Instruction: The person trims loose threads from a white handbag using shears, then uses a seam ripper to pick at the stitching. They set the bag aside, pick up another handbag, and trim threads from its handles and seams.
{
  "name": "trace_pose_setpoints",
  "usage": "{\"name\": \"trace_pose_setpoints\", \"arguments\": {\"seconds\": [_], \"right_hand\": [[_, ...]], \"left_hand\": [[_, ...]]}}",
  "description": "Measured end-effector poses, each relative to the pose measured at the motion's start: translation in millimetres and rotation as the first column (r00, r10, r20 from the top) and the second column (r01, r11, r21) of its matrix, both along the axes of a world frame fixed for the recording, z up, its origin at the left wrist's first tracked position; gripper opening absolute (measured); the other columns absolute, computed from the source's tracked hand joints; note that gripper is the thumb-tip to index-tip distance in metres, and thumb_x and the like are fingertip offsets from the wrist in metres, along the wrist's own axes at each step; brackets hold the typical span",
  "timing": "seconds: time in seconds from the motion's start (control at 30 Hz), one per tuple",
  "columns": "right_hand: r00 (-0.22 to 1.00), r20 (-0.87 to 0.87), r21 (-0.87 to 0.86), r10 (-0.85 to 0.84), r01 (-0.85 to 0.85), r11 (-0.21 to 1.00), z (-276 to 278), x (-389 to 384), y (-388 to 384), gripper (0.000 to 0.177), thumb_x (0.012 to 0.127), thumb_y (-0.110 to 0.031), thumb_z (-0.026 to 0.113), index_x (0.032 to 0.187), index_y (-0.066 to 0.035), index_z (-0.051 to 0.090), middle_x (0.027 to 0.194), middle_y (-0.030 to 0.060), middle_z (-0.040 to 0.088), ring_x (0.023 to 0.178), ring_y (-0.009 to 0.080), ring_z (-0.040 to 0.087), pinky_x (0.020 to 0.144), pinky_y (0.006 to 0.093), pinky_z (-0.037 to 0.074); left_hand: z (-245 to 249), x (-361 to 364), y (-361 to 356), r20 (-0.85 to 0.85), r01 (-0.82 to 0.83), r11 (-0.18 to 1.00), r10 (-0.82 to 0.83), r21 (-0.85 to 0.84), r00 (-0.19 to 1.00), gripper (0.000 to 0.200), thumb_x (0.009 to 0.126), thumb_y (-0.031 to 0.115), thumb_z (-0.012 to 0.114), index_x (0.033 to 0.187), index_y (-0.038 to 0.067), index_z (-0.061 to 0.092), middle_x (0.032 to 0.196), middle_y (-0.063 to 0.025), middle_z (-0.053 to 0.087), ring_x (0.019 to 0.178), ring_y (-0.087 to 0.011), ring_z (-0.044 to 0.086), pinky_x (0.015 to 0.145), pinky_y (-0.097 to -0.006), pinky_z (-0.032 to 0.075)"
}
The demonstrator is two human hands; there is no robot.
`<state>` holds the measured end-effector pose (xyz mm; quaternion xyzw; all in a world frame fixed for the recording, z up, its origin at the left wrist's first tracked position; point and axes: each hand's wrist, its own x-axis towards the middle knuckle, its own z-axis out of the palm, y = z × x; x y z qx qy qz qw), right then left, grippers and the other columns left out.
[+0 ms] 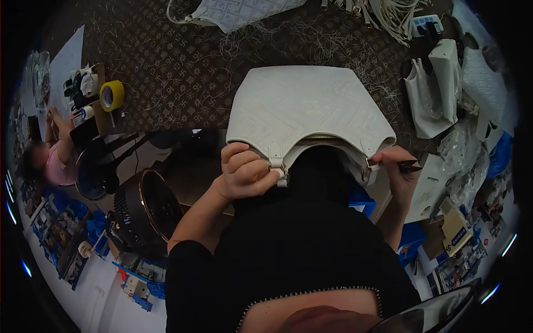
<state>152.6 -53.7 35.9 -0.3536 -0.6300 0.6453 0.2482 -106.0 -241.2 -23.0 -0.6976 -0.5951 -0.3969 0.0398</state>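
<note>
One cream-white handbag [311,102], embossed with angular lines, laid at the near edge of the bench [183,72]; opening turned toward the wearer's black top [311,238], base pointing away; curved mouth fitted with a gold-toned zipper [317,137]. Left hand [243,171]: fingers curled and clamped on the handbag's left strap tab [276,150], close by its metal ring. Right hand [397,166]: fingers closed on a slim dark tool [410,166], exact kind too small to tell, with thumb side right beside the right-hand metal ring [368,162] of the same handbag. Bench covering: dark brown, figured with small geometric motifs, strewn with loose pale threads [311,44]. Beyond the handbag: one pale patterned bag [250,12], cut off by the frame, and one heap of cream straps [386,15] with metal fittings. To the right: grouped white bags [444,72] and crumpled clear plastic [463,152]. To the left: one roll of yellow tape [111,95], one black fan [147,208] beside the bench and, farther off, one person in pink [62,165]
</note>
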Motion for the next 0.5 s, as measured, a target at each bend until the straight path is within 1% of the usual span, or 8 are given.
{"name": "trace_pose_setpoints", "arguments": {"seconds": [0.13,0.2,0.27,0.3,0.37,0.4,0.47,0.5], "right_hand": [[0.997,0.073,0.000,-0.025,0.025,1.000,6,2,10,0.016,0.088,0.001,0.049,0.099,0.000,0.061,0.082,0.0107,0.064,0.070,0.0140,0.061,0.062,0.0245,0.048],[0.983,0.180,-0.093,-0.044,0.062,0.994,3,-1,11,0.018,0.091,-0.004,0.047,0.104,0.000,0.059,0.082,0.0105,0.064,0.063,0.0105,0.059,0.056,0.0221,0.046],[0.980,0.197,-0.116,-0.026,0.049,0.992,1,-9,7,0.019,0.091,-0.005,0.047,0.105,-0.001,0.059,0.080,0.0099,0.064,0.060,0.0088,0.058,0.053,0.0207,0.045],[0.977,0.213,-0.141,-0.013,0.044,0.989,-1,-13,3,0.019,0.092,-0.007,0.047,0.106,-0.001,0.058,0.078,0.0093,0.064,0.057,0.0070,0.056,0.050,0.0193,0.044],[0.973,0.229,-0.162,-0.008,0.047,0.986,-9,-16,-3,0.020,0.092,-0.008,0.047,0.107,-0.001,0.058,0.077,0.0086,0.064,0.056,0.0061,0.055,0.049,0.0185,0.043],[0.968,0.251,-0.174,-0.013,0.059,0.983,-12,-15,-6,0.020,0.092,-0.009,0.047,0.107,-0.002,0.058,0.076,0.0079,0.064,0.054,0.0052,0.054,0.048,0.0176,0.042],[0.978,0.208,-0.209,-0.026,0.070,0.975,-15,-11,-8,0.021,0.092,-0.010,0.048,0.108,-0.003,0.058,0.075,0.0064,0.063,0.053,0.0048,0.054,0.048,0.0168,0.042],[0.977,0.198,-0.244,-0.083,0.131,0.961,-11,-14,-10,0.021,0.091,-0.010,0.049,0.108,-0.003,0.059,0.070,0.0041,0.061,0.051,0.0040,0.051,0.047,0.0165,0.039]], "left_hand": [[1,-3,3,-0.004,0.026,1.000,-0.026,0.013,1.000,0.026,0.072,0.010,0.066,0.090,0.024,0.054,0.086,0.0050,0.045,0.083,-0.0116,0.047,0.085,-0.0329,0.039],[2,-6,5,-0.003,0.030,0.999,-0.030,0.020,1.000,0.024,0.073,0.010,0.065,0.090,0.024,0.053,0.086,0.0049,0.046,0.083,-0.0118,0.047,0.086,-0.0332,0.038],[8,-8,4,0.107,0.042,0.995,-0.032,-0.089,0.994,0.021,0.074,0.013,0.066,0.087,0.021,0.052,0.088,0.0040,0.051,0.086,-0.0131,0.050,0.088,-0.0360,0.037],[9,-9,4,0.108,0.037,0.995,-0.027,-0.094,0.994,0.021,0.074,0.013,0.066,0.087,0.021,0.052,0.088,0.0040,0.051,0.086,-0.0131,0.050,0.088,-0.0360,0.037],[11,-11,6,0.177,-0.013,0.991,0.037,-0.137,0.984,0.021,0.073,0.018,0.069,0.083,0.020,0.051,0.090,0.0024,0.054,0.090,-0.0156,0.052,0.092,-0.0388,0.035],[11,-13,6,0.186,-0.004,0.991,0.029,-0.133,0.982,0.021,0.073,0.018,0.069,0.083,0.020,0.051,0.090,0.0024,0.054,0.090,-0.0156,0.052,0.092,-0.0388,0.035],[9,-15,6,0.134,-0.002,0.985,0.025,-0.175,0.991,0.021,0.073,0.020,0.070,0.080,0.019,0.050,0.091,0.0017,0.055,0.092,-0.0179,0.053,0.095,-0.0403,0.033],[9,-14,5,0.114,0.013,0.990,0.003,-0.138,0.994,0.021,0.072,0.018,0.071,0.080,0.018,0.051,0.088,0.0018,0.055,0.089,-0.0176,0.053,0.095,-0.0398,0.034]]}}
